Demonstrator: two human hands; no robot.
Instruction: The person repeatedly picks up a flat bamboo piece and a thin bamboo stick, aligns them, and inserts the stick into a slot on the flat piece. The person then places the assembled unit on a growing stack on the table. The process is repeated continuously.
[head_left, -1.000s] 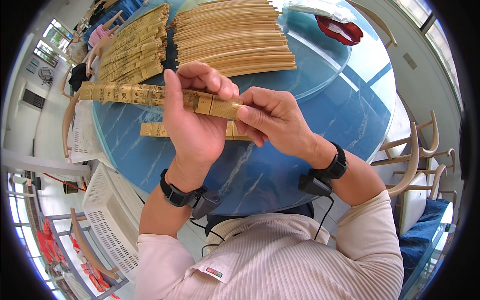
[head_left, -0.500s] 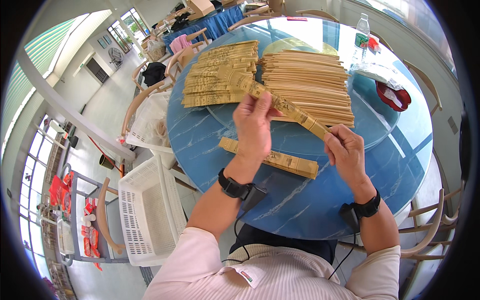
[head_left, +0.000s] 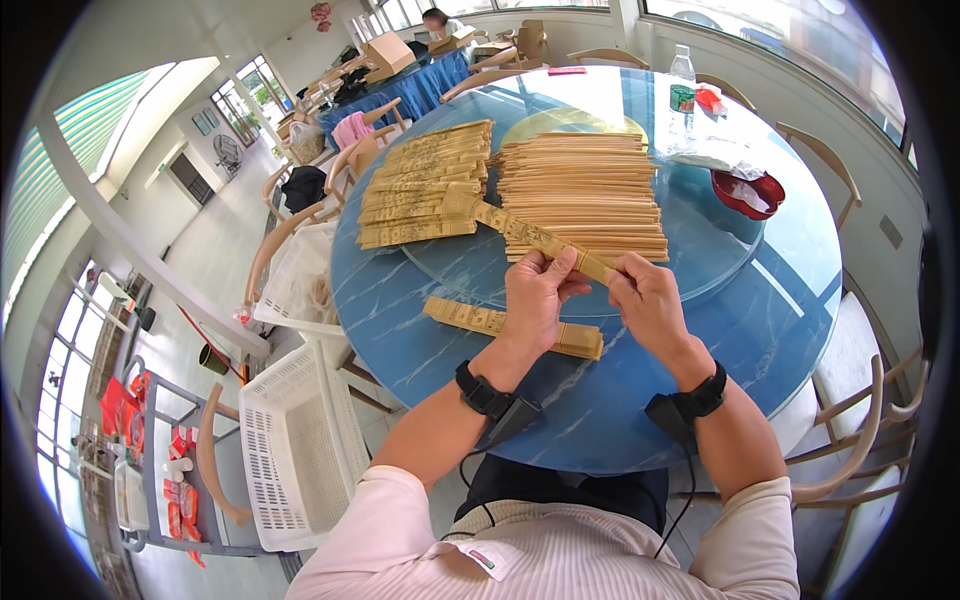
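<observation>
Pinching one long bamboo strip [head_left: 530, 238] between both hands' fingers, left hand [head_left: 535, 295] and right hand [head_left: 650, 305] are working; two big stacks [head_left: 500, 185] are lying sorted, another strip [head_left: 510, 327] is waiting on the bench [head_left: 620, 400].

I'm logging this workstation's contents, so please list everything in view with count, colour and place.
bamboo slip: one, tan, held over the table by both hands
printed slips pile: one, tan, table's far left
plain slips pile: one, pale tan, table centre
slip bundle: one, tan, lying under the left hand
round table: one, blue marbled
red bowl: one, right side
water bottle: one, clear, far side
white basket: one, floor at left
left hand: grip on slip
right hand: grip on slip's near end
</observation>
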